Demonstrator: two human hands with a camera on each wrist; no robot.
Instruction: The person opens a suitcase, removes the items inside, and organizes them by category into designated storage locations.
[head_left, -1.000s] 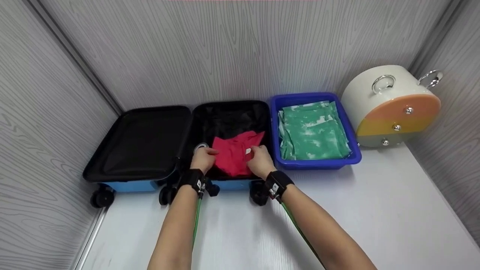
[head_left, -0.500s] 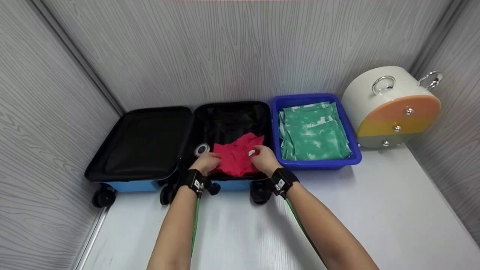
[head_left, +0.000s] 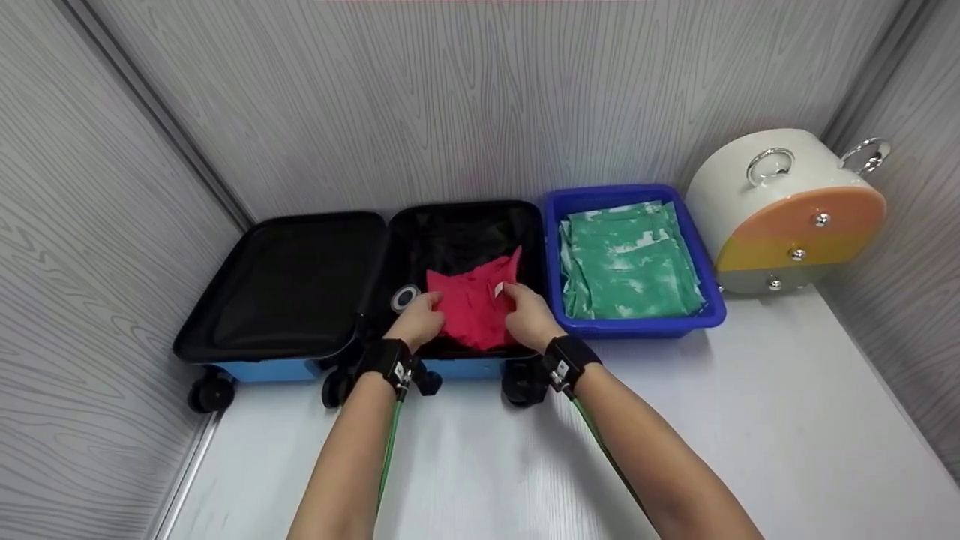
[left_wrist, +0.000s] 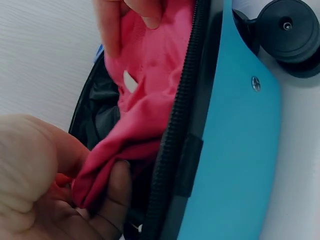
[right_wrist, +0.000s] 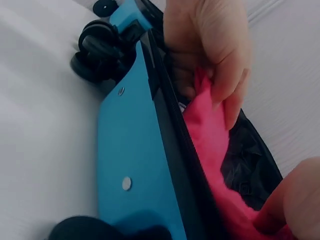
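Observation:
A red garment point(head_left: 472, 309) with a small white label point(head_left: 498, 289) lies bunched in the right half of an open blue suitcase point(head_left: 459, 369), whose inside is black. My left hand point(head_left: 417, 322) pinches the garment's left edge; in the left wrist view the folded cloth point(left_wrist: 107, 165) sits between thumb and fingers. On the other side, my right hand point(head_left: 531, 319) pinches the garment near the label, and one corner of cloth points up beyond it. The right wrist view shows the red cloth point(right_wrist: 210, 137) stretching between both hands, just inside the zippered rim.
Left of it lies the suitcase's other half point(head_left: 289, 292), black inside. A blue basket point(head_left: 637, 328) with folded green-and-white cloth point(head_left: 630, 262) stands against the suitcase's right side. Farther right is a rounded cream box point(head_left: 780, 202) with metal handles. A round grey-and-white item point(head_left: 405, 298) shows beside my left hand.
Both hands keep hold of the garment. My left hand has shifted slightly right, uncovering the round item. The garment's upper right corner now stands higher than half a second ago.

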